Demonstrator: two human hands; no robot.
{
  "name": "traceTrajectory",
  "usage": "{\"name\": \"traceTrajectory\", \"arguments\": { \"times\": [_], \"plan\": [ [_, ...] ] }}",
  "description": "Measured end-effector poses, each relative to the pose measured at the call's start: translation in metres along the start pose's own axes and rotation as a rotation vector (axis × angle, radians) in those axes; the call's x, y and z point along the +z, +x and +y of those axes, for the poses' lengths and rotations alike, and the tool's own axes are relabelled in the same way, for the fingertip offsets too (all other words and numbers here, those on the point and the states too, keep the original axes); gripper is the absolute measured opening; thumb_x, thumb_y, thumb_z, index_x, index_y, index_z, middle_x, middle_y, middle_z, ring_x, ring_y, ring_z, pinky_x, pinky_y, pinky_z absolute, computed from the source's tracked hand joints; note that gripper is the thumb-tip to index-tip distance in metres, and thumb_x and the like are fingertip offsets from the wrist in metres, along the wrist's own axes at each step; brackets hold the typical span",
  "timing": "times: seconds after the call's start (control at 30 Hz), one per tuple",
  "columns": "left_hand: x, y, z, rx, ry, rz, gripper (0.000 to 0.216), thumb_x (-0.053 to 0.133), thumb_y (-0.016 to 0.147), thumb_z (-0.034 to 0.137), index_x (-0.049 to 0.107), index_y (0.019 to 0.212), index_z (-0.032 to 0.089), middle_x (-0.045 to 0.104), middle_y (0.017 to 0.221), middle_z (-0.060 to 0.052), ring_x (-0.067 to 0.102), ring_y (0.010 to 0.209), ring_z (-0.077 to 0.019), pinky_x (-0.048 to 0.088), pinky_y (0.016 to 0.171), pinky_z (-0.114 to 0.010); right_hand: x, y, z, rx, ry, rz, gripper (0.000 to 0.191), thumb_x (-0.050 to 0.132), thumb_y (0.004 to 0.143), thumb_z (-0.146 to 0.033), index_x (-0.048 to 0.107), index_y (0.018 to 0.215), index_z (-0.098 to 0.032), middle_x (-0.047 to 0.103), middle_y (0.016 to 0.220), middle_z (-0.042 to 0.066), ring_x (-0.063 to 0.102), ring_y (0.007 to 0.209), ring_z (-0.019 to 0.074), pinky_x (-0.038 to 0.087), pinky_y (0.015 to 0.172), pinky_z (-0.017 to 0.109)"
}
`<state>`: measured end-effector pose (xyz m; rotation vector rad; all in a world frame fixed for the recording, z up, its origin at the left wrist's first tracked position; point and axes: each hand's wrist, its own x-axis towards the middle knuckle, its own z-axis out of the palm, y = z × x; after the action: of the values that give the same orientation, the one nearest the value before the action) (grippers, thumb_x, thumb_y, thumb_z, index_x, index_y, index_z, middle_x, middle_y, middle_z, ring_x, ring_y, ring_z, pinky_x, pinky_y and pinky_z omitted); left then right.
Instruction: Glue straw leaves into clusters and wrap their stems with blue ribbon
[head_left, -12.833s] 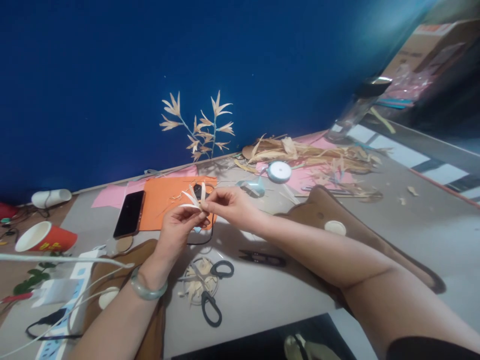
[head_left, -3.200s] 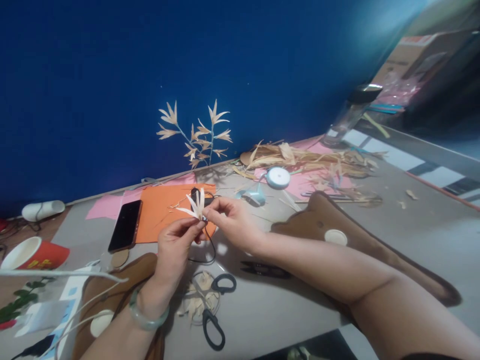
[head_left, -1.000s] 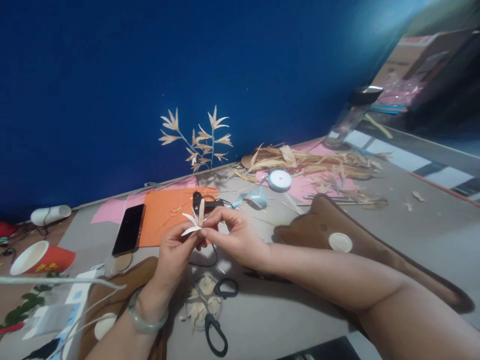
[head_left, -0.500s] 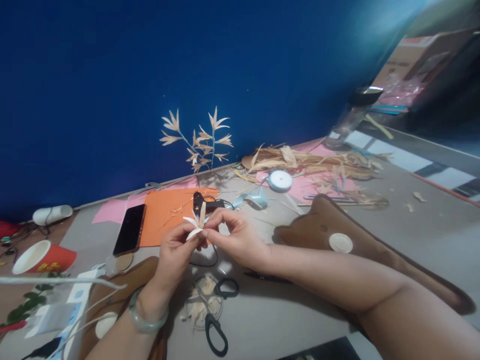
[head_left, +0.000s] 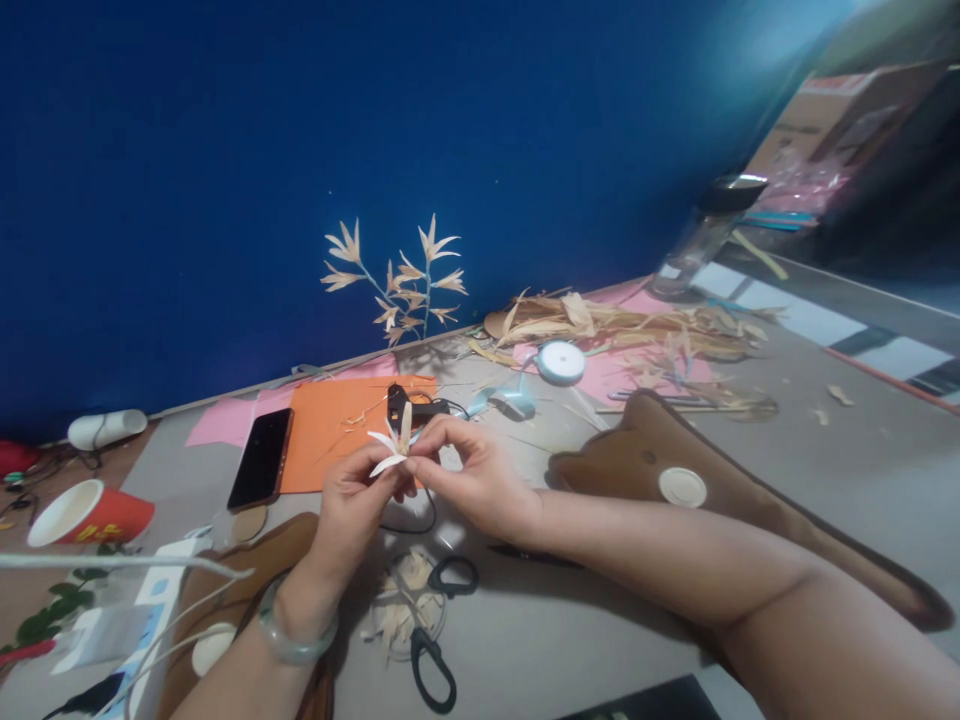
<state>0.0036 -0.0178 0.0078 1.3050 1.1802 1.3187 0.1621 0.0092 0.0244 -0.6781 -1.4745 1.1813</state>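
Note:
Above the grey table (head_left: 525, 640), both of my hands meet on a small pale flower (head_left: 393, 447) made of thin pointed petals. My left hand (head_left: 351, 500), with a green bangle on its wrist, pinches the flower's base from below. Fingertips of my right hand (head_left: 471, 478) pinch the same base from the right. The petals fan out upward and to the left. Black-handled scissors (head_left: 433, 620) lie on a small heap of pale trimmings just under my hands.
A phone (head_left: 260, 458) lies by an orange sheet (head_left: 330, 435). A black glue gun (head_left: 401, 404), a tape roll (head_left: 560, 362), dried husks (head_left: 622, 322) and a finished flower branch (head_left: 401, 280) lie beyond. A red cup (head_left: 86, 511) and a power strip (head_left: 142, 620) sit left, brown cushions (head_left: 697, 470) right.
My hands with the flower have sunk slightly toward the table since the oldest frames. Over the last second they have barely shifted, still pinching the flower's base.

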Motion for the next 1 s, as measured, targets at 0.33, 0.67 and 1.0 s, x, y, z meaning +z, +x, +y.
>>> {"name": "traceTrajectory", "arguments": {
  "times": [0.33, 0.67, 1.0],
  "plan": [
    [0.0055, 0.0056, 0.0053, -0.081, -0.07, 0.064, 0.026, 0.078, 0.069, 0.037, 0.07, 0.067, 0.013, 0.061, 0.05, -0.001, 0.054, 0.046, -0.0107, 0.043, 0.046, -0.021, -0.0007, 0.0007, 0.0008, -0.055, -0.087, -0.006, 0.001, 0.067, 0.078, -0.019, 0.066, 0.077, -0.018, 0.066, 0.077, 0.002, 0.062, 0.074, 0.0143, 0.049, 0.073, 0.03],
    [0.0069, 0.0062, 0.0065, -0.1, -0.082, 0.081, 0.027, 0.082, 0.064, 0.037, 0.071, 0.067, 0.013, 0.062, 0.051, -0.001, 0.054, 0.046, -0.011, 0.044, 0.046, -0.021, -0.0001, 0.0001, 0.0035, -0.075, -0.1, -0.012, 0.002, 0.065, 0.078, -0.017, 0.065, 0.077, -0.018, 0.066, 0.076, 0.002, 0.063, 0.075, 0.0142, 0.049, 0.073, 0.029],
    [0.0072, 0.0062, 0.0046, -0.074, -0.11, 0.08, 0.024, 0.079, 0.068, 0.036, 0.069, 0.069, 0.014, 0.062, 0.051, -0.001, 0.056, 0.046, -0.0108, 0.045, 0.046, -0.021, 0.0003, 0.0008, 0.0031, -0.066, -0.103, -0.018, 0.003, 0.064, 0.079, -0.02, 0.063, 0.076, -0.018, 0.066, 0.075, 0.002, 0.062, 0.073, 0.0141, 0.049, 0.07, 0.029]
  ]
}}
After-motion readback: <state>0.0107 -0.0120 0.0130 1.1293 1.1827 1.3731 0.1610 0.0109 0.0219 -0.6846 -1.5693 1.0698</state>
